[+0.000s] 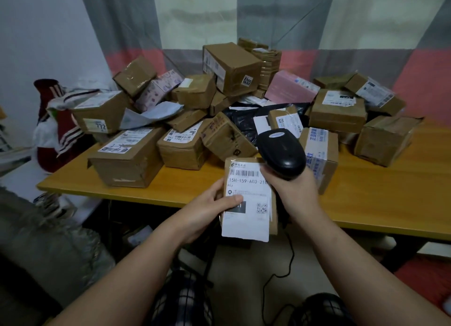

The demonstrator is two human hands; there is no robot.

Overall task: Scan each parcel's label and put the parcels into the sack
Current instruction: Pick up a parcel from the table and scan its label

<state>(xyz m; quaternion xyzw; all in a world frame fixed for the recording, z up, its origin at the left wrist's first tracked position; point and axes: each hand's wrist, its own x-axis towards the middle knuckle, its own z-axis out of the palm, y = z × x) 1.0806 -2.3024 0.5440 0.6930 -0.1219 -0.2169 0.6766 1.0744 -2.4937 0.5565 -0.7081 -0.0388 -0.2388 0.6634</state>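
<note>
While the left hand [214, 203] grips the parcel [251, 198] at frame centre, label up, long axis running top to bottom, the right hand [290, 194] clasps the scanner [283, 152] at its upper right, beside the barcode.

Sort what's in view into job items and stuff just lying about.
Job: small parcel held in left hand; scanner gripped in right hand; piled parcels on the table.
Lying about: red striped garment left of the table; curtain behind.
</note>
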